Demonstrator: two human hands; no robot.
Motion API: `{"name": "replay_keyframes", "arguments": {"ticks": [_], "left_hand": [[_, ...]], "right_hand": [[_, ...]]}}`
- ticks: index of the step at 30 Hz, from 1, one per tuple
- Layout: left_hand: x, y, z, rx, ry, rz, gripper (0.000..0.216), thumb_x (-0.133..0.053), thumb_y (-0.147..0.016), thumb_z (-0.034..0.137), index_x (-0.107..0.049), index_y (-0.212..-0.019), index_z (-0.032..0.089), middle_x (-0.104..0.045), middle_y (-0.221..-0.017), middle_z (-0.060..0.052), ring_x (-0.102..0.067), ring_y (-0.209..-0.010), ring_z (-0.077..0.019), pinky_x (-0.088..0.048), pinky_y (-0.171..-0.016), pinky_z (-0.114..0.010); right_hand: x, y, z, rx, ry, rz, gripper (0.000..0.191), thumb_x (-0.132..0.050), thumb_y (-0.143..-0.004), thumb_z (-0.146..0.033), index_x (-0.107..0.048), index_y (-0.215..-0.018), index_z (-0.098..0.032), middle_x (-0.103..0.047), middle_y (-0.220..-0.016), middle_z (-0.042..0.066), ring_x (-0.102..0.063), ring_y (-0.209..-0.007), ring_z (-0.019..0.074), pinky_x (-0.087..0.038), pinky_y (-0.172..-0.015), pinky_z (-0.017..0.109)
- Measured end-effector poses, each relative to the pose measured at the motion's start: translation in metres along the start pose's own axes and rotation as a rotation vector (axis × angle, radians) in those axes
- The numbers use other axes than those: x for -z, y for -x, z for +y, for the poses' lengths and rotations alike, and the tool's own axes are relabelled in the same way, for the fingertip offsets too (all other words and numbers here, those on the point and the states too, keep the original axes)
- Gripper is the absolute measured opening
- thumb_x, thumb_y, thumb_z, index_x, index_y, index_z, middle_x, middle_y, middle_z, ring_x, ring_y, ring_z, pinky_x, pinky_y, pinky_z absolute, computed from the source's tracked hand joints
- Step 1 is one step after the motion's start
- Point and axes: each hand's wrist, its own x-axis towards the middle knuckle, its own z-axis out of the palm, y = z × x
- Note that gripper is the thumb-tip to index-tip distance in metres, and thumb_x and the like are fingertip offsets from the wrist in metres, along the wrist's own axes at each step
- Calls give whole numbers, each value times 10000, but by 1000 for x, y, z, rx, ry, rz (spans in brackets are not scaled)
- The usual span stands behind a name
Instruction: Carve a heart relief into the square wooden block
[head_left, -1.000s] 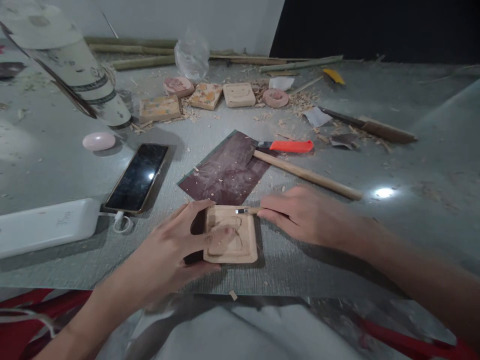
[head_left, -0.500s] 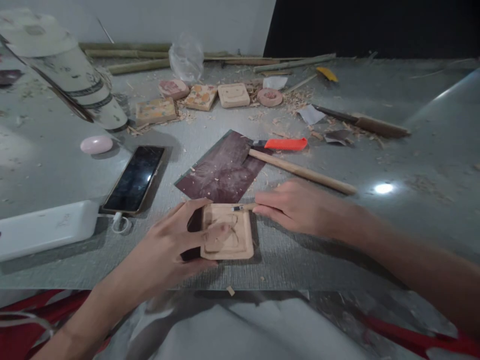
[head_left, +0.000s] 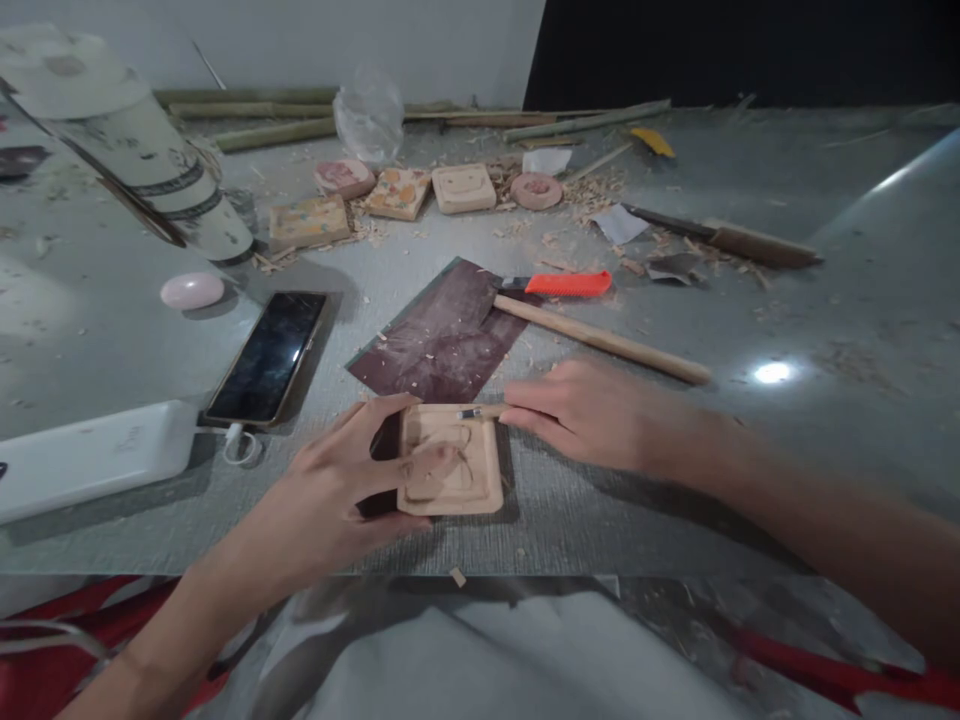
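A pale square wooden block [head_left: 459, 470] with a carved recess lies near the table's front edge. My left hand [head_left: 345, 490] grips its left side, a finger pressed across the carved face. My right hand [head_left: 585, 412] is closed on a small carving tool [head_left: 478, 412] whose metal tip rests on the block's upper right edge.
A dark sandpaper sheet [head_left: 442, 335], a long wooden stick [head_left: 600, 338] and an orange-handled cutter [head_left: 566, 284] lie just behind. A phone [head_left: 268, 356] and a white power bank [head_left: 90, 455] sit at left. Painted and carved wooden blocks [head_left: 397, 192], shavings and a knife [head_left: 735, 240] are further back.
The view has drifted slightly; both hands and the block stay in nearly the same pose, the tool tip still on the block's upper edge.
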Motion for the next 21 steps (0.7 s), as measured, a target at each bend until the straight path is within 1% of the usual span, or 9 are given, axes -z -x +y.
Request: {"name": "replay_keyframes", "arguments": {"ticks": [4,8,11,16,21], "left_hand": [[0,0,0,-5,-4,3,398,-810,-975,202,-784,-1331,379,-512,-1635,-105,-675,-1360,-340,-640,-1113,-558],[-1,0,-2,16,0,-34,363,-818,-982,253,-780,-1321,377,-498,-1633,-104,-677,-1347,-350,-634,-1104,-572],[-1,1,-3,10,14,-40,361,-822,-980,280,-768,-1325,373,-485,-1627,-111,-680,-1332,-350,-637,-1083,-561],[-1,0,-3,10,5,-30,333,-837,-967,288,-783,-1286,367,-480,-1618,-112,-668,-1334,-352,-618,-1116,-592],[0,0,-2,9,1,-38,368,-831,-970,273,-783,-1321,374,-487,-1609,-119,-665,-1340,-358,-613,-1129,-605]], "right_hand": [[0,-1,2,22,41,-13,444,-410,-1193,-403,-662,-876,-221,-559,-677,-11,-423,-610,173,-212,-655,363],[2,-4,2,24,-9,-24,467,-402,-1199,-420,-659,-868,-216,-565,-674,-8,-447,-627,174,-206,-649,364],[0,-5,2,35,-28,-6,483,-388,-1202,-427,-665,-868,-215,-572,-681,-2,-446,-637,176,-202,-656,369],[-2,-5,5,39,28,-19,490,-361,-1199,-438,-676,-896,-217,-551,-668,-6,-406,-603,175,-179,-658,373],[1,-5,0,14,16,-31,484,-368,-1201,-425,-672,-886,-219,-569,-670,-5,-426,-615,177,-187,-662,373]]}}
